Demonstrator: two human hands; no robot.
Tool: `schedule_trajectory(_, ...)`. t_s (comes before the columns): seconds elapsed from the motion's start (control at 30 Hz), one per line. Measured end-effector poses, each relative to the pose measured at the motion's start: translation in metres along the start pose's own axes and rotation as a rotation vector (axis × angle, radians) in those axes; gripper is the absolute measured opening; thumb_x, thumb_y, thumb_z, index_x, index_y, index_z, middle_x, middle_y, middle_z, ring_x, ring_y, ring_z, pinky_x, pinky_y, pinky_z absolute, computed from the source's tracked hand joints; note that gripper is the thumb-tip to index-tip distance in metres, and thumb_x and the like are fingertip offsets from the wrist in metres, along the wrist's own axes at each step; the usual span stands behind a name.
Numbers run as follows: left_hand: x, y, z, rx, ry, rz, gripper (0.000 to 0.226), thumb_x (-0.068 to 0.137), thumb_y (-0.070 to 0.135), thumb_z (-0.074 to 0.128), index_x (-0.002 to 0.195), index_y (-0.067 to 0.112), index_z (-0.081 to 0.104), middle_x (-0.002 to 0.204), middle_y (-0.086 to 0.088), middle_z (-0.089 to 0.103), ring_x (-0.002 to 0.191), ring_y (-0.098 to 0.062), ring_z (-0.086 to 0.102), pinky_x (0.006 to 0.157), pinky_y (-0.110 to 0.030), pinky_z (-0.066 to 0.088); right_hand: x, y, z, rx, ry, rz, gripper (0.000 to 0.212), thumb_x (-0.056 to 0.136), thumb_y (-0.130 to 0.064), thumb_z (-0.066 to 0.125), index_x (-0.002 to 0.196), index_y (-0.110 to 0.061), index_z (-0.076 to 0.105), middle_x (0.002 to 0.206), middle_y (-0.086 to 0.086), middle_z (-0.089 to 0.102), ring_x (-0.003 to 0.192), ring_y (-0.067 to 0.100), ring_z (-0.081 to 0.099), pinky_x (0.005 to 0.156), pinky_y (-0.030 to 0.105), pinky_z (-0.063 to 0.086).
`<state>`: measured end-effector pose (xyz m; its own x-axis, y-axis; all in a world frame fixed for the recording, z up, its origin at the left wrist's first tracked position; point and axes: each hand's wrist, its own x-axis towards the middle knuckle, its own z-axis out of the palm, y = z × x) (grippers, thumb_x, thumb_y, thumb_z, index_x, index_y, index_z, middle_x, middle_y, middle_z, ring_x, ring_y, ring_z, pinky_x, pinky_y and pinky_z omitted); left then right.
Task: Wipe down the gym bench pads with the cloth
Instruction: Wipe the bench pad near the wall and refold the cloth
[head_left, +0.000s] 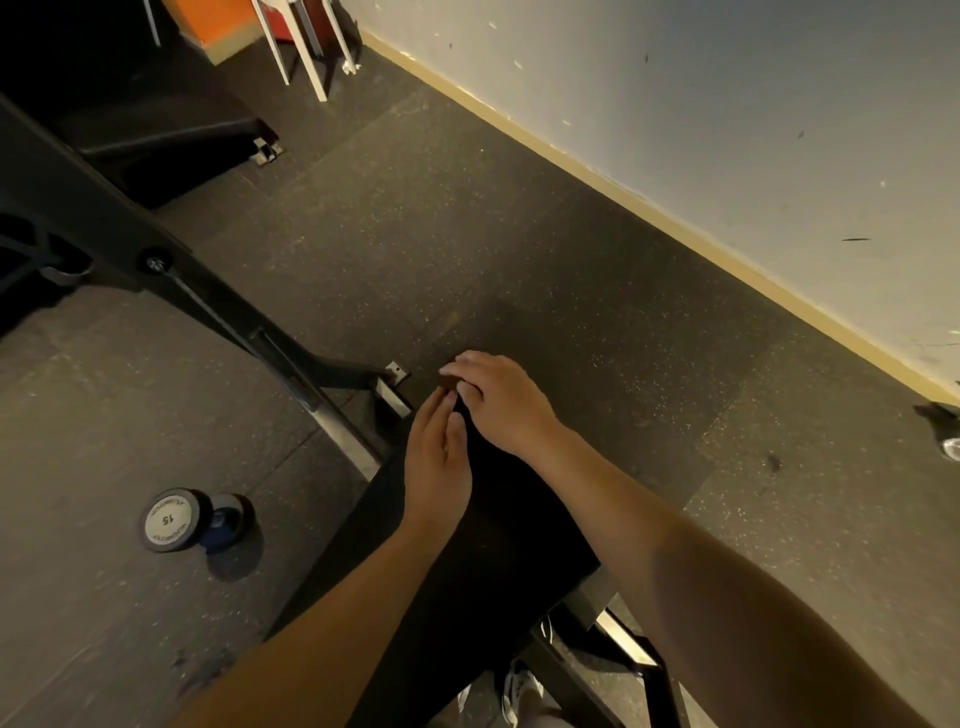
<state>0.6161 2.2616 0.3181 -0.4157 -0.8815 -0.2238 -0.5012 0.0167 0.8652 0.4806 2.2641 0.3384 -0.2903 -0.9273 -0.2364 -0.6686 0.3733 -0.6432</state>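
Bench pad (493, 545): black; in the head view it ran from the bottom edge up to the middle, with its far end under both hands.
Cloth (447, 383): only a small dark brown corner showed at the pad's far end, between the two sets of fingertips. This was probably the cloth, though the rest of it could not be told from the black pad.
Right hand (501, 402): lay palm down over the pad's far end, its fingers bent over the brown corner and gripping it.
Left hand (439, 460): just beside the right hand, with fingers straight and together and their tips touching the same corner. The thumb lay alongside, closed round nothing.
Floor (519, 234): dark speckled rubber tiles.
Dumbbell (192, 519): lay on the floor left of the pad, well apart from it, with 15 on its end cap.
Steel frame (223, 312): a black beam ran diagonally from the left edge to a foot near the pad's far end.
Second bench (171, 135): dark and padded, in the upper left.
White legs (306, 57): stood at the top, near the wall.
Wall (727, 130): pale and scuffed, with a yellowish skirting where it met the floor.
Shoe (519, 691): white, below the pad at the bottom edge.
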Motion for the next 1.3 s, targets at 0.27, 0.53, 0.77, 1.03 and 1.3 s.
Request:
schedule_trajectory(0.27, -0.002, 0.005, 0.001, 0.191, -0.037, 0.044, 0.045, 0.107, 0.039, 0.035, 0.150, 0.028, 0.042, 0.155, 0.015, 0.037, 0.143, 0.003, 0.027, 0.119, -0.030, 0.027, -0.050, 0.011, -0.004, 0.065, 0.228, 0.212, 0.030, 0.103, -0.021, 0.040, 0.126, -0.034, 0.054, 0.129, -0.011, 0.053, 0.120, 0.014, 0.046, 0.088, 0.029, 0.048)
schedule_trajectory(0.53, -0.005, 0.016, 0.004, 0.113, -0.025, 0.006, 0.042, 0.108, 0.039, 0.035, 0.148, 0.032, 0.046, 0.153, 0.017, 0.038, 0.138, 0.008, 0.030, 0.118, -0.033, 0.031, -0.040, 0.010, 0.000, 0.101, 0.181, 0.148, 0.033, 0.104, -0.028, 0.038, 0.133, -0.036, 0.051, 0.136, -0.015, 0.052, 0.126, 0.007, 0.047, 0.096, 0.030, 0.049)
schedule_trajectory(0.77, -0.015, 0.027, 0.012, 0.285, -0.067, 0.054, 0.046, 0.107, 0.043, 0.031, 0.153, 0.035, 0.036, 0.160, 0.019, 0.027, 0.143, 0.009, 0.012, 0.105, -0.024, 0.023, -0.049, 0.009, -0.001, 0.138, 0.220, 0.209, 0.035, 0.105, -0.024, 0.037, 0.135, -0.027, 0.055, 0.136, -0.008, 0.056, 0.125, 0.012, 0.052, 0.103, 0.035, 0.046)
schedule_trajectory(1.03, -0.024, 0.021, 0.019, 0.238, -0.083, 0.064, 0.048, 0.108, 0.041, 0.031, 0.155, 0.031, 0.033, 0.163, 0.015, 0.025, 0.149, -0.003, 0.009, 0.112, -0.028, 0.020, -0.095, 0.017, 0.000, 0.079, 0.286, 0.310, 0.032, 0.104, -0.028, 0.039, 0.131, -0.034, 0.054, 0.132, -0.014, 0.056, 0.121, 0.009, 0.052, 0.091, 0.029, 0.049)
schedule_trajectory(1.3, -0.025, 0.017, 0.016, 0.190, -0.066, 0.093, 0.046, 0.108, 0.040, 0.028, 0.153, 0.031, 0.038, 0.157, 0.013, 0.036, 0.146, 0.000, 0.018, 0.116, -0.027, 0.023, -0.056, 0.006, 0.002, 0.083, 0.192, 0.129, 0.037, 0.105, -0.024, 0.038, 0.139, -0.028, 0.054, 0.144, -0.008, 0.052, 0.135, 0.008, 0.043, 0.113, 0.034, 0.038)
